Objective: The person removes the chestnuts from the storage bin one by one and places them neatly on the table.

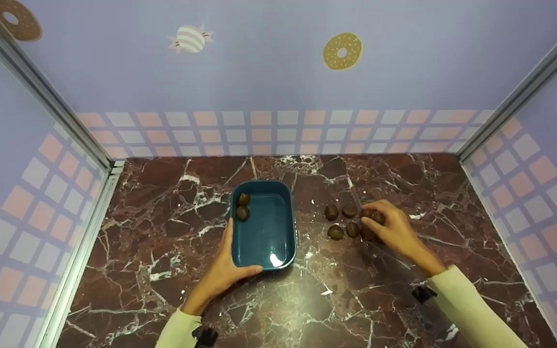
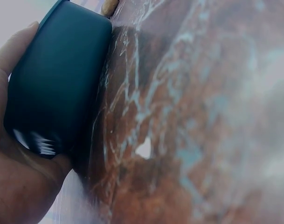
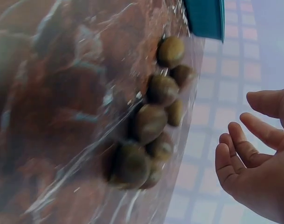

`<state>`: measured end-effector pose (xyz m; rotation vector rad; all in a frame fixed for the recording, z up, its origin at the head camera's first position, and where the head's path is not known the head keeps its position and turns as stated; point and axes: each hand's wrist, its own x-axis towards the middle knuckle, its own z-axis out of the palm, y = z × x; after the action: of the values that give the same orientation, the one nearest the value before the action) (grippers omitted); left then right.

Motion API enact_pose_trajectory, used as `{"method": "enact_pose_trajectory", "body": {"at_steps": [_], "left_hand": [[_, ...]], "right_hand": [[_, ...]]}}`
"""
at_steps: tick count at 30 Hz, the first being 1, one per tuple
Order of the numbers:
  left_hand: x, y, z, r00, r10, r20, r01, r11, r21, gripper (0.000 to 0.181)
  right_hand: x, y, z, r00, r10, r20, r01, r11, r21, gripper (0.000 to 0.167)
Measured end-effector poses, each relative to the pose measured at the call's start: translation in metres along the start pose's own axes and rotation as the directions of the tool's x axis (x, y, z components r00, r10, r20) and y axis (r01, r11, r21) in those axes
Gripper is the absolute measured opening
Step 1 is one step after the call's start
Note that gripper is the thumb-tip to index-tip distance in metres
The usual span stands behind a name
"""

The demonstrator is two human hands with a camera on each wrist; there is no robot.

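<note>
My left hand (image 1: pixel 227 268) holds the near left corner of a deep teal rectangular dish (image 1: pixel 292 224), fingers along its left side and thumb over the near rim. Two shiny brown chestnuts (image 1: pixel 243 213) lie inside the dish against its left wall. My right hand (image 1: pixel 394 230) is over the right end of a cluster of chestnuts (image 1: pixel 335 232) on the table, and partly hides some from the head view. In the right wrist view the right hand (image 3: pixel 258 154) has bent, spread fingers with nothing between them, apart from the chestnuts (image 3: pixel 151 123).
Dish and chestnuts stand on a glossy dark red marbled tabletop (image 1: pixel 172 232). A lilac back wall (image 1: pixel 269 72) with pink and white squares rises behind. Similar panels with metal edge rails (image 1: pixel 82 256) close off both sides.
</note>
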<state>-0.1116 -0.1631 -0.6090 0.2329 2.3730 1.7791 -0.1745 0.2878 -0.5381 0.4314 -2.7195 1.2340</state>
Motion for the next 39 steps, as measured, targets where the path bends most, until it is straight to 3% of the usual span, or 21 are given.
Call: {"method": "enact_pose_trajectory", "body": {"at_steps": [8, 19, 39], "left_hand": [[0.0, 0.001, 0.0, 1.0, 0.004, -0.005, -0.004, 1.0, 0.01, 0.149], [-0.001, 0.001, -0.001, 1.0, 0.019, -0.006, -0.019, 1.0, 0.014, 0.149], [0.002, -0.002, 0.0, 1.0, 0.03, -0.01, -0.03, 0.999, -0.031, 0.149]], "right_hand": [[0.026, -0.025, 0.023, 0.991, -0.086, 0.103, 0.087, 0.996, -0.006, 0.032], [0.047, -0.049, 0.05, 0.96, -0.214, 0.182, 0.223, 0.974, -0.03, 0.032], [0.076, -0.089, 0.088, 0.885, -0.304, 0.352, 0.338, 0.94, -0.037, 0.04]]}}
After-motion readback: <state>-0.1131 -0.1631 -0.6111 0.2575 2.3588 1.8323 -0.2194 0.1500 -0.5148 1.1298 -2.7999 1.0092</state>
